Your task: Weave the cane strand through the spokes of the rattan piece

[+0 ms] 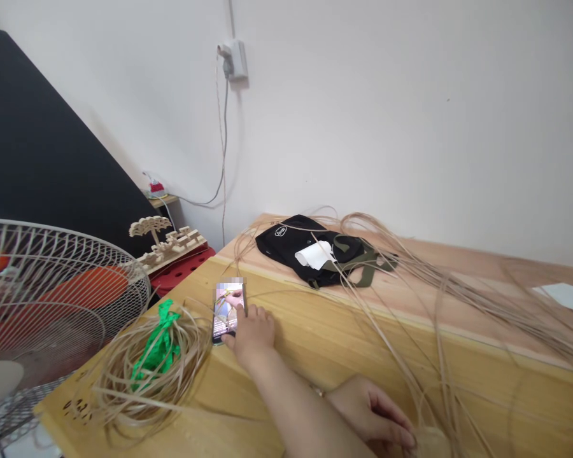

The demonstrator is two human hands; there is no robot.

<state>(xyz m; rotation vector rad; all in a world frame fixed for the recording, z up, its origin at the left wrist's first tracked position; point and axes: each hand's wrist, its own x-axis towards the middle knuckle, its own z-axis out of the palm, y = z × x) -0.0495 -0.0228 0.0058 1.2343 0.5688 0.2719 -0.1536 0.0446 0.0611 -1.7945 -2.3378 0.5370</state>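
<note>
While the right hand (pixel 252 334) pressed on a phone (pixel 224 317), the left hand (pixel 370 413) curled at a cane knot (pixel 430 442)

Crossed at the forearms, the hands worked apart. The right lay palm down, fingers loosely spread, its fingertips on the phone's lower right edge and its thumb just beside the bottom corner. The phone lay flat on a glossy pine table (pixel 325 346), its screen showing a picture of a hand, with the top blurred out. The left hand's fingers bent over the pale, rounded knot, which the lower frame edge cut off; whether they pinched it could not be told. Thin, ribbon-like cane strands (pixel 410 286) sprawled from there across the table. A coil of cane (pixel 124 388) bound with a crinkled green tie (pixel 158 348) lay beyond the phone. Farther off sat a black fabric bag (pixel 291 245) with olive straps (pixel 363 267) and a white paper (pixel 315 256); its small white logo was too tiny to read. A caged fan (pixel 52 299) stood at left, partly cut off.
</note>
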